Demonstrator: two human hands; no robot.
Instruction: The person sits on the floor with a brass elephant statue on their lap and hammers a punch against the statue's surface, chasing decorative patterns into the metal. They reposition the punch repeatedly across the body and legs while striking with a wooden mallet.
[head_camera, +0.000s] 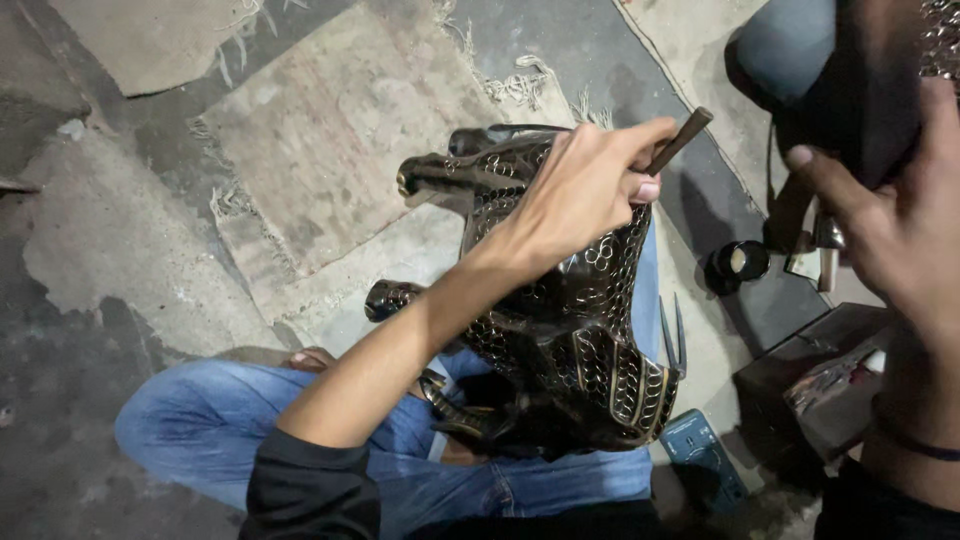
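A black metal animal figure (590, 350), covered in a scale-like engraved pattern with gold lines, lies across my lap on my blue jeans (200, 420). My left hand (585, 190) rests on top of the figure. It grips a thin dark metal punch (682, 140), which slants up to the right out of my fist. My right hand (900, 220) is raised close to the camera at the right edge. Its fingers curl around a dark blurred object (870, 90) whose shape I cannot make out.
Worn mats (330, 150) with frayed edges cover the dark floor. To the right lie a small hammer (825, 250), a black round pot (740, 262), a dark wooden box (800, 385) with shiny pieces, and a teal flat device (705, 460) near my knee.
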